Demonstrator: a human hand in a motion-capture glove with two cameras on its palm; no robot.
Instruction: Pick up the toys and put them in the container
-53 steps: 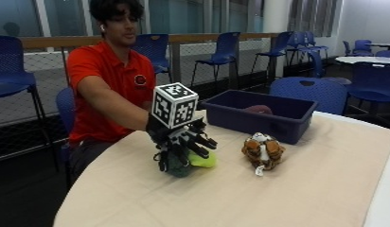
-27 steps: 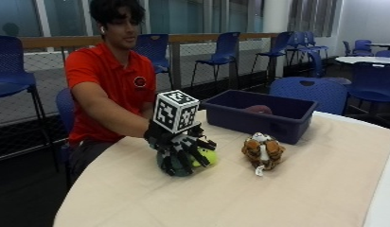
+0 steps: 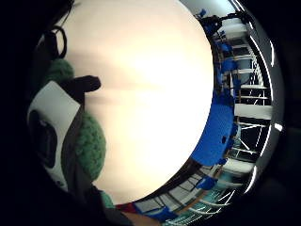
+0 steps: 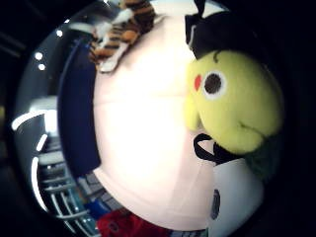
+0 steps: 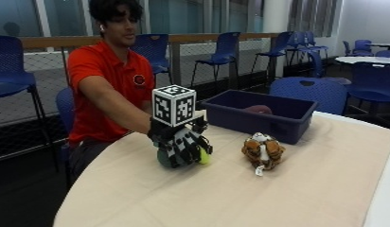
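Observation:
My gloved right hand (image 5: 181,144) grips a green and yellow plush toy (image 5: 203,156) just above the round table (image 5: 214,198), near its left side. Its yellow face (image 4: 232,106) fills much of the thumb side palm view, and its green body (image 3: 89,141) shows in the little finger side view. A striped tiger toy (image 5: 263,150) lies on the table to the right of the hand, also in the thumb side view as the tiger (image 4: 121,27). The dark blue container (image 5: 261,113) stands behind the tiger, with a pinkish toy (image 5: 258,109) inside it.
Blue chairs (image 5: 308,90) stand behind the container and along the railing. The person in a red shirt sits at the table's far left edge. Bare tabletop spreads in front of the hand and the tiger.
The hand has lifted slightly with the green and yellow toy held in its curled fingers, shifting a little toward the container. The tiger has not moved.

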